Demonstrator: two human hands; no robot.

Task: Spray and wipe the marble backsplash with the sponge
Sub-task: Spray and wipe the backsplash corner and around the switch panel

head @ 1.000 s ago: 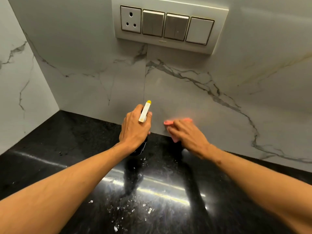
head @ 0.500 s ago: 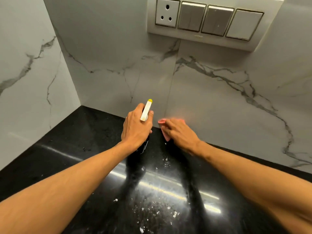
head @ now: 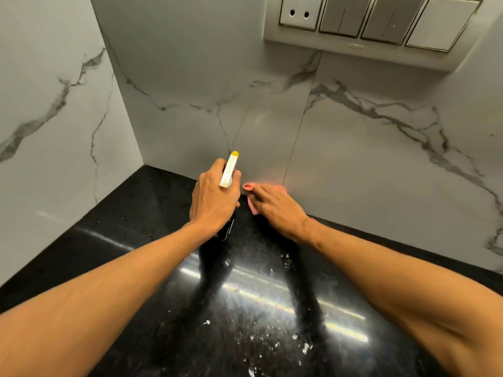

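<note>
The black, polished worktop [head: 122, 240] shows a bright streak of reflected light across its middle. Small white flecks [head: 305, 347] lie scattered on its near part.

The right hand [head: 275, 210] is sliding the pink sponge [head: 249, 187] toward 9 o'clock across the tile seam [head: 298, 131], and the left hand [head: 215, 200] is carrying the spray bottle [head: 229, 171] the same way.

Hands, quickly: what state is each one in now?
Left hand: grips the bottle.
Right hand: open, pressing the sponge to the backsplash.
</note>
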